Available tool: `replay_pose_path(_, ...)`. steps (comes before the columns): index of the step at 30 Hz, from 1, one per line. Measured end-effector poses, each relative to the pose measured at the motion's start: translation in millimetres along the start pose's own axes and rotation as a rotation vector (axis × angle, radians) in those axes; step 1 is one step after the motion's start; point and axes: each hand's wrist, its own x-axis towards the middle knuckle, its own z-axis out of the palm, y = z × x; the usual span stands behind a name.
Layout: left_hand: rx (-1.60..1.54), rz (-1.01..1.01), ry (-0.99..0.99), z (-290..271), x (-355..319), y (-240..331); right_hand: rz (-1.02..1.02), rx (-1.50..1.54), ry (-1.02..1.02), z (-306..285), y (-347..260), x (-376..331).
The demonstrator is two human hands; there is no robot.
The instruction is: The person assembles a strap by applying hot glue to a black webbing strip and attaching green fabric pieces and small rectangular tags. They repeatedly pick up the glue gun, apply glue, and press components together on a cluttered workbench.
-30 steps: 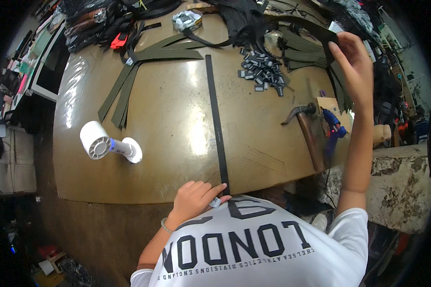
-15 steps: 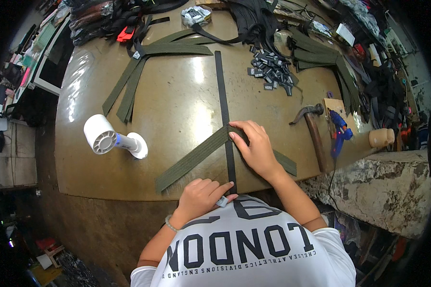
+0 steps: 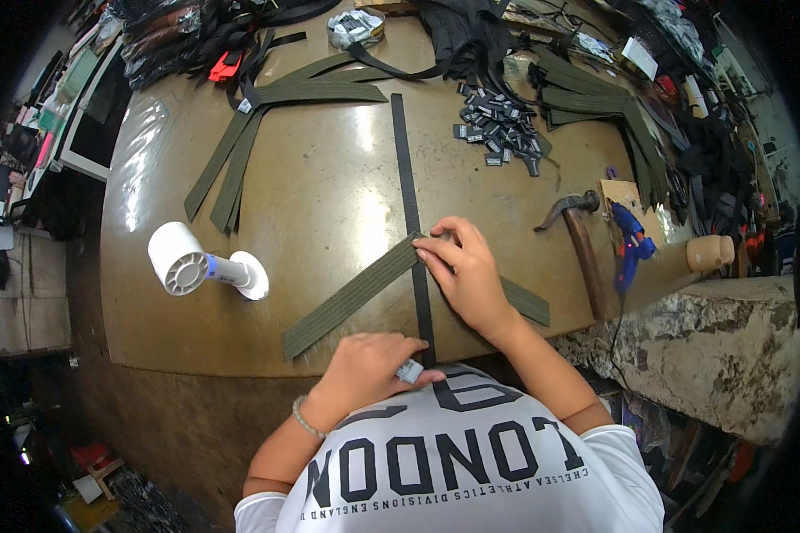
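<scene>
Olive webbing strap (image 3: 351,298) lies diagonally across the lower centre of the frame on the brown table (image 3: 329,195), crossing a narrow black strap (image 3: 409,200) that runs from upper centre down to the near table edge. Right hand (image 3: 467,275), fingers flat and loosely spread, presses the olive strap where the two cross; it pins the strap and does not close around it. Left hand (image 3: 369,369), at the near edge in the lower centre, is curled around a small pale object (image 3: 409,371) beside the black strap's end; what the object is cannot be told. Step in hand, as judged: lining up the olive strap against the black one. A next move would call for holding the crossing steady while the left hand works. White handheld fan (image 3: 200,265) stands at left; hammer (image 3: 578,240) and blue glue gun (image 3: 629,244) lie at right.
</scene>
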Motion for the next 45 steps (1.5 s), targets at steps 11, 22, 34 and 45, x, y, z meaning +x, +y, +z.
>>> replay_pose_path(11, 0.240, -0.184, 0.182, 0, 35, -32, 0.003, -0.230, 0.178, -46, -11, -13)
replay_pose_path(22, 0.194, -0.171, 0.197, 0, 36, -37, 0.410, -0.188, 0.751, -187, 132, -68)
replay_pose_path(34, 0.189, -0.214, 0.221, 2, 37, -34, 0.404, -0.466, 0.405, -196, 42, -37)
replay_pose_path(45, 0.202, -0.240, 0.198, 4, 37, -34, 0.175, 0.091, -0.280, -94, -2, 32)
